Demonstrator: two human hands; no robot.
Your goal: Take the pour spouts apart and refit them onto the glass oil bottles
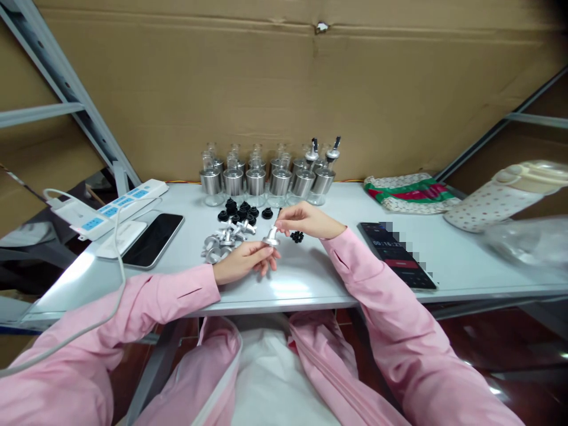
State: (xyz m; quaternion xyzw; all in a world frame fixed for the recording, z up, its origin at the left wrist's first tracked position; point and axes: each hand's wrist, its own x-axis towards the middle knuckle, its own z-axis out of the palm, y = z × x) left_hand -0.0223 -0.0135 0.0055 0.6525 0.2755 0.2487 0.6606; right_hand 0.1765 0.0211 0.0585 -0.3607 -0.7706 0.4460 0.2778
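Honestly, what'd worry me, watching from across the room, is right up close: that small silvery metal fitting with a round flange and narrow stem (271, 239) is held up by fingertips alone, near the front edge of the glossy pale-grey tabletop (310, 272). If either pinch slackens, I reckon it could drop, roll and go over.

Make the fitting your clock centre, 12 straight away from the person. Left hand (242, 260), at 8, has thumb and fingertips closed on the flange, other fingers loosely curled below. Right hand (304, 219), at 2, is pinched thumb-to-index on the stem, basically no gap. Only that one part links the hands. Can't tell if the right fingers have something tiny and black in there too.

Bit further out: a jumbled heap of silvery metal parts (213, 244) at 9, plus a cluster of tiny black round pieces (297, 237) at 3. A careless wrist could scatter those. Black ribbed stoppers (244, 212) sit around 11.

Furthest back, at 12, clear glass bottles with shiny steel bands (256, 180); two silvery pourers with black tips (332, 154) top bottles at 1. They're packed tight, so one knock might topple several.
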